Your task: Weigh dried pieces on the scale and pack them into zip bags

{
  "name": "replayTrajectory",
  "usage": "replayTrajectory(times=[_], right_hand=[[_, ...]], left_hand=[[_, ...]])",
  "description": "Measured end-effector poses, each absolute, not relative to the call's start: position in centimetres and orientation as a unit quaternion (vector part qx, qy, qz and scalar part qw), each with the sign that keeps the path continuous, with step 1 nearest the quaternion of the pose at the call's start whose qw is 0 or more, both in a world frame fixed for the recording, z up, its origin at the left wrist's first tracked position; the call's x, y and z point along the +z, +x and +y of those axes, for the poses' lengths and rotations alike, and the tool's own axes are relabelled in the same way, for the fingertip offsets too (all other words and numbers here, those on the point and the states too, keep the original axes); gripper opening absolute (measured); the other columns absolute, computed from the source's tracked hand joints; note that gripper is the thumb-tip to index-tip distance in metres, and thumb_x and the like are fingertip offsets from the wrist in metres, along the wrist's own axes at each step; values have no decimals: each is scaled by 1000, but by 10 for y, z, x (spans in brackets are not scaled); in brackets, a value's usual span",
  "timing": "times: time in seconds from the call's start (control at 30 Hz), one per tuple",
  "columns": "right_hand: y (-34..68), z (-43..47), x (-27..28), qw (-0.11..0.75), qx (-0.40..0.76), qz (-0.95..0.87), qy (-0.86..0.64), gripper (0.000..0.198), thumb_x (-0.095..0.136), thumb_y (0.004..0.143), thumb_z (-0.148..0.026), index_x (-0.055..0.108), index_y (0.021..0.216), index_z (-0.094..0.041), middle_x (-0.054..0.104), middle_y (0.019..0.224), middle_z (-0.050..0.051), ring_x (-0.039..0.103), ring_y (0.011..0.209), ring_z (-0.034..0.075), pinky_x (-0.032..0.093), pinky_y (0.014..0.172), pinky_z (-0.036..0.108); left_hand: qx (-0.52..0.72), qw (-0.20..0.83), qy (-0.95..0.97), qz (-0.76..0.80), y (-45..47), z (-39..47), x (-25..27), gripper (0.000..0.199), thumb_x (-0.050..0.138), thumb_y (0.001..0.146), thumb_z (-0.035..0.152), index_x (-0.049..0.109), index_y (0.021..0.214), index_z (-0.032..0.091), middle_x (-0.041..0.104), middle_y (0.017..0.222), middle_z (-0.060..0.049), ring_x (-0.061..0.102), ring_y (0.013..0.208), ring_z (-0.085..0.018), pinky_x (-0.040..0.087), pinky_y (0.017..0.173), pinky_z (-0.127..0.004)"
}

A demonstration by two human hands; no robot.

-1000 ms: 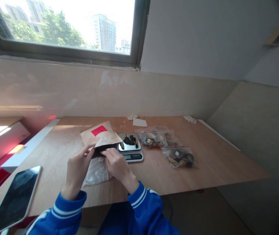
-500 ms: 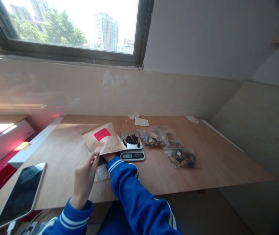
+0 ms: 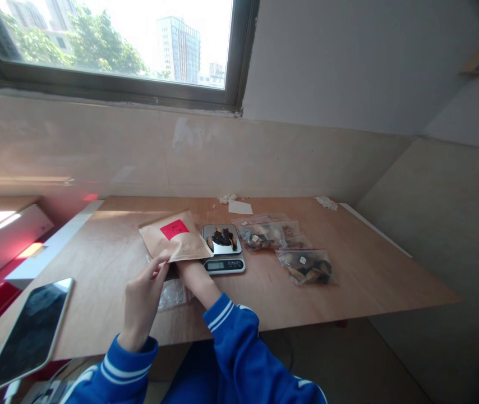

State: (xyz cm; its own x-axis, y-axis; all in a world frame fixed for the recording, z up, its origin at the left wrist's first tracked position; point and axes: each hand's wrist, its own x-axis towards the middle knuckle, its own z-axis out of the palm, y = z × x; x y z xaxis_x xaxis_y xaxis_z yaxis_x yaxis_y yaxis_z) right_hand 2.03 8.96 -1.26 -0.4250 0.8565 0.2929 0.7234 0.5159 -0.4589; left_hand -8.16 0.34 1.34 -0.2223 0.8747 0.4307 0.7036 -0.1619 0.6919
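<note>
bag point(image 3: 187, 247) opens toward front edge of table point(image 3: 307, 314); right hand point(image 3: 189, 272) drawn partway out, withdrawal looks unfinished, grip hidden, can't tell; left hand point(image 3: 146, 289) pinches bag

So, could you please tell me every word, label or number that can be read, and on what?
None can be read.
Red label on paper bag: dark marks, blurred.
Display on scale: too small.
Panel markings beside it: blurred.
White labels on clear bags: too small.
</note>
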Motion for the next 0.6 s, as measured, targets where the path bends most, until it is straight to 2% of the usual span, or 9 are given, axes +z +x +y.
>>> replayTrajectory(times=[0.07, 0.13, 0.2, 0.37, 0.5, 0.6], right_hand=[[37, 75, -3, 238, 140, -836, -474, 35, 46, 93, -14, 57, 126, -20, 61, 130, 8, 56, 118, 20, 43, 102, 31], [50, 62, 4, 198, 151, -832, -496, 35, 42, 92, -7, 63, 118, -16, 68, 116, 12, 64, 106, 22, 49, 92, 32], [60, 53, 8, 196, 143, -828, -505, 34, 41, 91, -5, 66, 111, -14, 70, 106, 13, 66, 98, 23, 51, 87, 33], [73, 45, 6, 368, 124, -814, -433, 34, 42, 94, -10, 64, 118, -19, 67, 114, 10, 61, 108, 21, 50, 94, 35], [86, 40, 1, 528, 212, -729, -381, 28, 48, 94, -18, 67, 114, -23, 70, 111, 7, 63, 106, 20, 52, 95, 36], [103, 41, -7, 597, 287, -633, -401, 26, 55, 91, -27, 68, 114, -23, 70, 112, 6, 66, 100, 20, 55, 87, 34]], left_hand=[[451, 99, 615, 640, -81, 5, 16, 27, 54, 86, 42, 71, 100, 25, 70, 71, 2, 68, 64, -13, 47, 60, -18], [451, 102, 612, 642, -80, 7, 19, 28, 54, 86, 42, 71, 100, 25, 69, 70, 2, 67, 63, -13, 47, 59, -19], [451, 99, 609, 645, -80, 9, 20, 29, 54, 86, 42, 70, 101, 24, 69, 69, 2, 67, 63, -14, 47, 59, -19], [450, 89, 610, 647, -83, 13, 26, 31, 53, 86, 42, 70, 104, 24, 69, 70, 1, 68, 64, -15, 46, 61, -21], [448, 91, 607, 650, -88, 16, 31, 31, 52, 86, 43, 70, 103, 24, 68, 70, 1, 68, 67, -16, 46, 62, -21], [446, 75, 601, 659, -96, 21, 34, 29, 53, 85, 42, 71, 101, 25, 68, 69, 1, 68, 68, -16, 46, 63, -21]])
